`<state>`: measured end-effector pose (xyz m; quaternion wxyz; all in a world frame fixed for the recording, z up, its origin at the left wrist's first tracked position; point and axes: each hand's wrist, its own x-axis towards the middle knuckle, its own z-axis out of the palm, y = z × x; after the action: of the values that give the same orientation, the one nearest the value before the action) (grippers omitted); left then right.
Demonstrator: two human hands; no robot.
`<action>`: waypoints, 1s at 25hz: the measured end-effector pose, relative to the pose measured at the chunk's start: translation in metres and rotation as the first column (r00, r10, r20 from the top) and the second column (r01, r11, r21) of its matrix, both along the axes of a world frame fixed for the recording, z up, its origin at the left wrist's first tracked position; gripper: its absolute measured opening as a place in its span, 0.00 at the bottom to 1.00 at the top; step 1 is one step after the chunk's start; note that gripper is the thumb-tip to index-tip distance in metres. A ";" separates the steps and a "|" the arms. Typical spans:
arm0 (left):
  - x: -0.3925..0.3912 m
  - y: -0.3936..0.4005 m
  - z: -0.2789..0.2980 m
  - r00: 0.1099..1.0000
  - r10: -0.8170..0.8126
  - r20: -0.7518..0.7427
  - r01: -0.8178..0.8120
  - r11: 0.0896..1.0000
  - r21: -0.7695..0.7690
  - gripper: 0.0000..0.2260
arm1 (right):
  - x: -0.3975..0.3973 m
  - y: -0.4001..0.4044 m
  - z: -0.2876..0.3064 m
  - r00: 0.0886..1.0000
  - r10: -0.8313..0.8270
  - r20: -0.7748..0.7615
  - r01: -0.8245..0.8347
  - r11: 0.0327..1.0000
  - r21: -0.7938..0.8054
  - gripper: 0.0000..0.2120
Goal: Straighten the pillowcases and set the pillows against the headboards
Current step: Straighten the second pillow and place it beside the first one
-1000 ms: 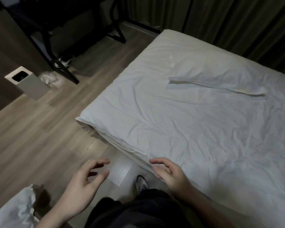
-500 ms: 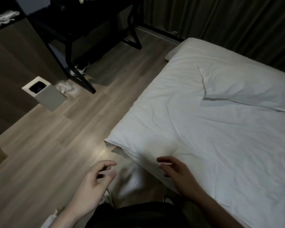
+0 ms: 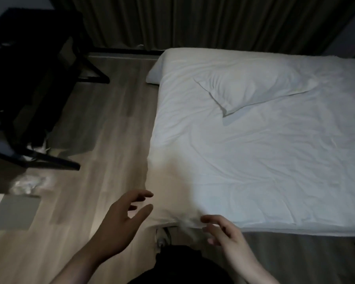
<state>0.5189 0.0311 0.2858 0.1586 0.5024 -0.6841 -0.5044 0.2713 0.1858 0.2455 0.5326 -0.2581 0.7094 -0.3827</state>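
A person stands at the near corner of a bed in a dim room, both bare hands reaching toward the white sheet that covers it. The left hand, at lower centre of the frame, hovers over the wooden floor just beside the corner, its grip wide and holding nothing. The right hand, lower right of centre, has its fingers curled at the bunched edge of the sheet; motion blur there makes it hard to tell whether the grip has closed on the fabric. A white pillow lies rumpled and askew on the bed in the upper right of the frame, near the far end, below dark curtains. A black chair fills the upper left.
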 end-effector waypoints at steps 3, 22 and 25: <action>0.023 -0.047 -0.008 0.999 -0.014 0.038 0.015 1.000 -0.011 0.11 | 0.022 -0.070 -0.008 0.999 0.044 0.031 -0.044 0.999 -0.013 0.12; 0.078 -0.512 -0.024 0.935 -0.347 0.066 0.330 0.925 0.187 0.10 | 0.126 -0.420 0.013 0.886 -0.463 0.024 0.463 0.885 -0.048 0.13; 0.047 -0.582 -0.018 0.896 -0.444 0.013 0.436 0.884 0.168 0.08 | 0.132 -0.452 0.023 0.847 -0.532 -0.006 0.531 0.846 -0.056 0.13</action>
<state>0.5655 -0.5508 0.2682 -0.0182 0.3581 -0.7412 -0.5675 0.4034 -0.2664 0.2685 0.3915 -0.0698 0.7484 -0.5309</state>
